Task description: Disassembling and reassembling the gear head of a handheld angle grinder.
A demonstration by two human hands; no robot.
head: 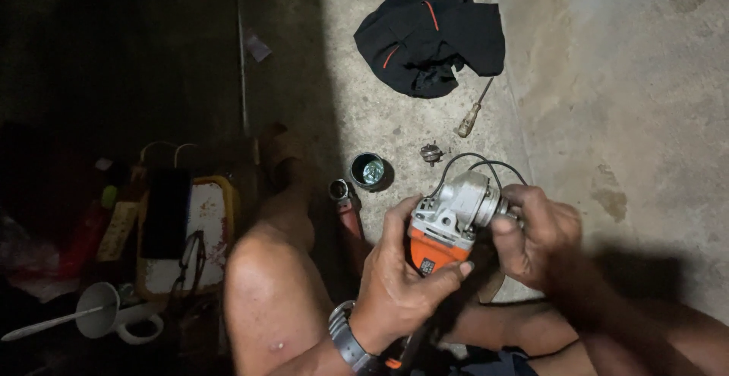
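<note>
Orange grinder [444,232] clamped in both hands' fingers; screwdriver [472,112], black cloth [433,38], metal cup [369,171] on concrete beyond.

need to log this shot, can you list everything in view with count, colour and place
angle grinder: one, grey head and orange body, held in both hands
black cord: one, loops above the grinder
dark garment: one, black with orange trim, crumpled on the concrete floor at top
screwdriver: one, pale handle, just below the garment
small metal part: one, grey, on the floor left of the cord
round cup: one, dark with a shiny inside, above the knee
wrench: one, metal head and red handle, beside the knee
white funnel: one, lower left
yellow-edged container: one, left, in shadow
wristwatch: one, grey, left wrist
left hand: grips the orange body
right hand: on the grey head's end
</note>
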